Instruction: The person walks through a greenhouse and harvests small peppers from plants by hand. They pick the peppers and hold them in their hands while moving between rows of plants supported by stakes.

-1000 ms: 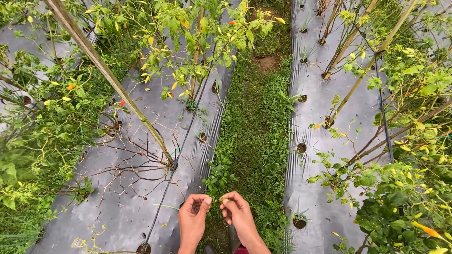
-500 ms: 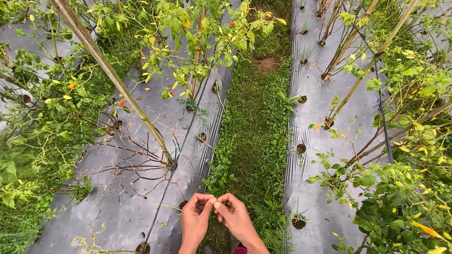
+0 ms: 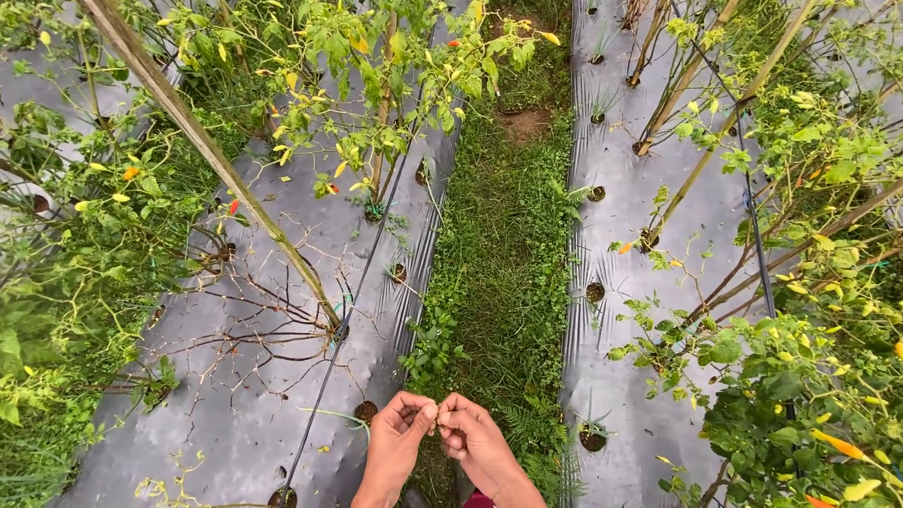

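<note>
At the far left, leafy chilli plants (image 3: 61, 270) crowded over the edge of a bed covered in grey plastic mulch sheet (image 3: 236, 417), laid, it seemed, to keep weeds down, with round planting holes cut through it. A long bamboo stake (image 3: 195, 145) slanted across this bed from the upper left to a hole near its middle, apparently to prop the plants, and a thin dark drip line (image 3: 355, 291) ran along the sheet beside bare, leafless twigs (image 3: 259, 327). Low in the middle, the left hand (image 3: 397, 444) was curled nearly closed, its fingertips pinched against those of the right hand (image 3: 475, 443), which was likewise bunched; the two met over the grassy path (image 3: 501, 266) between the beds. Something very small and pale sat between the pinching fingertips, but it was too tiny to name, and whether one hand or both actually gripped it could not be told. Both forearms were cut off by the bottom edge. To the right lay a second mulch-covered bed (image 3: 617, 390) with more leaning stakes (image 3: 716, 123), and at the far right another chilli bush (image 3: 826, 407) carried orange and yellow fruits, partly cropped by the frame.
</note>
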